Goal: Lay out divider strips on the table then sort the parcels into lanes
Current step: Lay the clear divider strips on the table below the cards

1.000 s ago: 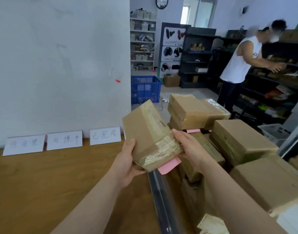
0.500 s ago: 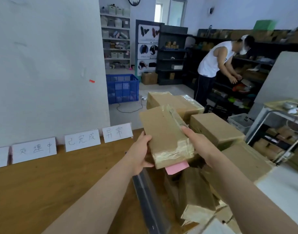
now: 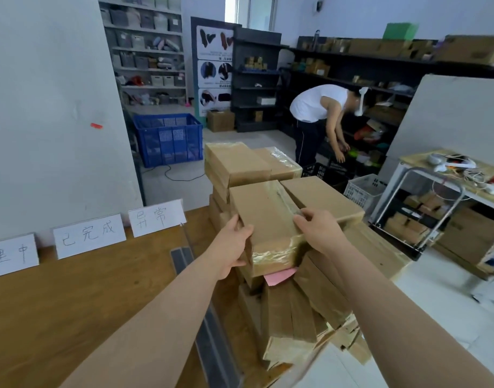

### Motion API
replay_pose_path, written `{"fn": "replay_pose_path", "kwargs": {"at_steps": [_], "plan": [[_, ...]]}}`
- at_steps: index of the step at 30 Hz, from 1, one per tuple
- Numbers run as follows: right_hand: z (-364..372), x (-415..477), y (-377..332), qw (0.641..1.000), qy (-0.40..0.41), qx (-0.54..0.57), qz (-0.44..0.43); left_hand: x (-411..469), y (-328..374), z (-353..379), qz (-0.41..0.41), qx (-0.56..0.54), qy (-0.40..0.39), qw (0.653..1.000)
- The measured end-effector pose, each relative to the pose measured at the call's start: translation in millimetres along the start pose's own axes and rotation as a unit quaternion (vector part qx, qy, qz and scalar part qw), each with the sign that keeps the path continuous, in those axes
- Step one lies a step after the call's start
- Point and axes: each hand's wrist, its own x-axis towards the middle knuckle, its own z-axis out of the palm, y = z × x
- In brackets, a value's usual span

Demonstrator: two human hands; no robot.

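A brown taped parcel (image 3: 264, 219) with a pink slip (image 3: 279, 276) under its near end is held over the parcel stack (image 3: 296, 312) at the table's right end. My left hand (image 3: 231, 245) grips its left side and my right hand (image 3: 320, 229) grips its right edge. A grey divider strip (image 3: 209, 317) lies lengthwise on the wooden table (image 3: 72, 303), just left of the stack. White lane labels (image 3: 90, 235) with handwriting stand against the wall at the table's far edge.
More parcels (image 3: 237, 166) are piled at the far side of the stack. A blue crate (image 3: 168, 138) sits on the floor behind. A person in a white top (image 3: 318, 105) bends at dark shelves. A metal trolley (image 3: 416, 217) and a cluttered side table (image 3: 458, 169) stand to the right.
The view has swung to the right. The parcel in both hands has moved right and lower, from tilted above the table edge to nearly flat over the stack.
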Motion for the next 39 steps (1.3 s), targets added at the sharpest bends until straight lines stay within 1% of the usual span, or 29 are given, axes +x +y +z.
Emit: {"fn": "replay_pose_path", "kwargs": {"at_steps": [3,6,9,12,17,19,20,21,23,27,30,32,36,39], "plan": [[1,0,1,1.000,0.024,-0.007,-0.003,2,-2,1,0.011,0.049,0.018,0.999],[1,-2,-2,0.999,0.044,-0.027,-0.016,2,-2,-1,0.044,0.119,0.060,0.990],[1,-6,-8,0.996,0.059,-0.045,-0.041,-3,-3,-4,0.077,0.190,0.105,0.973],[2,-10,-14,0.994,0.061,-0.060,-0.060,-9,-3,-12,0.106,0.256,0.133,0.952],[14,-30,-33,0.977,0.123,-0.069,-0.159,-27,-10,-40,0.125,0.327,0.164,0.922],[28,-46,-43,0.973,0.120,-0.058,-0.187,-34,-17,-56,0.120,0.346,0.179,0.913],[37,-54,-47,0.976,0.104,-0.046,-0.187,-38,-22,-64,0.116,0.354,0.184,0.910],[46,-62,-50,0.980,0.083,-0.034,-0.180,-42,-27,-72,0.110,0.360,0.187,0.907],[65,-77,-52,0.981,0.053,-0.050,-0.180,-49,-38,-86,0.093,0.362,0.191,0.908],[95,-103,-50,0.954,0.072,-0.106,-0.272,-58,-63,-104,0.060,0.349,0.182,0.917],[107,-116,-49,0.939,0.082,-0.147,-0.301,-60,-81,-112,0.024,0.350,0.170,0.921],[108,-117,-48,0.931,0.094,-0.185,-0.301,-60,-91,-116,0.008,0.341,0.160,0.926],[99,-105,-45,0.924,0.142,-0.230,-0.270,-56,-93,-114,-0.003,0.306,0.159,0.939],[92,-92,-43,0.921,0.128,-0.274,-0.244,-52,-86,-109,0.007,0.298,0.156,0.942]]}}
